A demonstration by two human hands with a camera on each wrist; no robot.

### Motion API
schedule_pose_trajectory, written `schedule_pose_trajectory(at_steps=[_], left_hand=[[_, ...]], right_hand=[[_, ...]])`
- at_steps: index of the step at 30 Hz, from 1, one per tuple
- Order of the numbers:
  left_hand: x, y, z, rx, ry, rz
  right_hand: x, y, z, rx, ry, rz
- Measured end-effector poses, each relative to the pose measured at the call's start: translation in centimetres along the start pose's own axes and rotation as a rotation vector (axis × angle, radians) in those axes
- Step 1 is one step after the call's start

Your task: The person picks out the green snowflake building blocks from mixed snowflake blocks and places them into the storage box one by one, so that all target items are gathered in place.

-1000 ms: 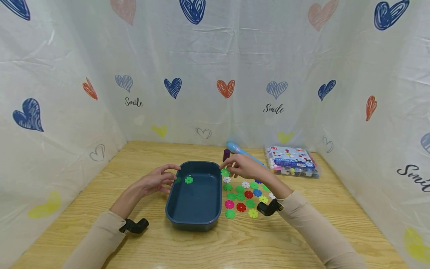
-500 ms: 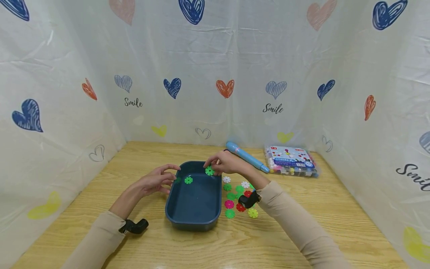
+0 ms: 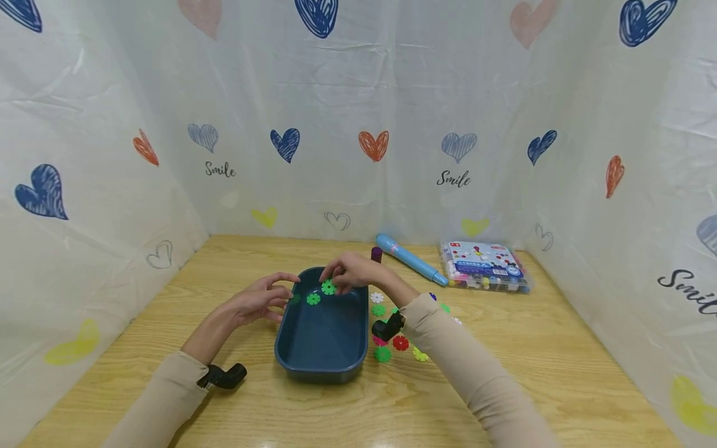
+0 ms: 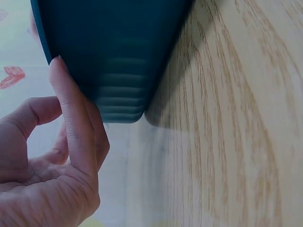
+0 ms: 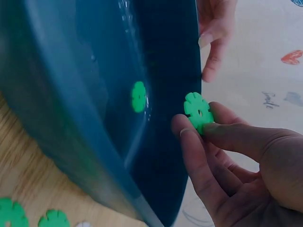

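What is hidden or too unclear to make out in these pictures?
- Several flower discs on the table, head view: the right forearm covers them, so no count.
- Toy box label, head view: too small to read.
- Blue tray interior, left wrist view: only its outer wall shows.

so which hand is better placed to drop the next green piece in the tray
Right. The right hand already pinches a green snowflake disc over the blue tray, while the left hand only touches the tray's outer wall.
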State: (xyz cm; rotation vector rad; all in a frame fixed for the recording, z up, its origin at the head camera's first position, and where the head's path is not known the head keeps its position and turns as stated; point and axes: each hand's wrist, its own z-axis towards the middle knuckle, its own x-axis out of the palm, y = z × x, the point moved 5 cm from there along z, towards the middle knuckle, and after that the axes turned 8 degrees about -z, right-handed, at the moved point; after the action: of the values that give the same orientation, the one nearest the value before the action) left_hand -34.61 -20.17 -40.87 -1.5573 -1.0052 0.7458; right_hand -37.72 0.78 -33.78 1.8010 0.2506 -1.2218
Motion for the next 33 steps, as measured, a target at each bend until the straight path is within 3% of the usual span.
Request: schedule_pose_trajectory(at_steps=[14, 33], left_hand=[[0.1, -0.1, -0.1, -0.001, 0.008, -0.005], [0.0, -0.1, 0.2, -0.003, 0.014, -0.01]], right_hand=[[2.5, 0.0, 2.3, 0.111, 0.056, 0.158], [4.9, -0.8, 3.9, 0.215, 0.138, 0.191]])
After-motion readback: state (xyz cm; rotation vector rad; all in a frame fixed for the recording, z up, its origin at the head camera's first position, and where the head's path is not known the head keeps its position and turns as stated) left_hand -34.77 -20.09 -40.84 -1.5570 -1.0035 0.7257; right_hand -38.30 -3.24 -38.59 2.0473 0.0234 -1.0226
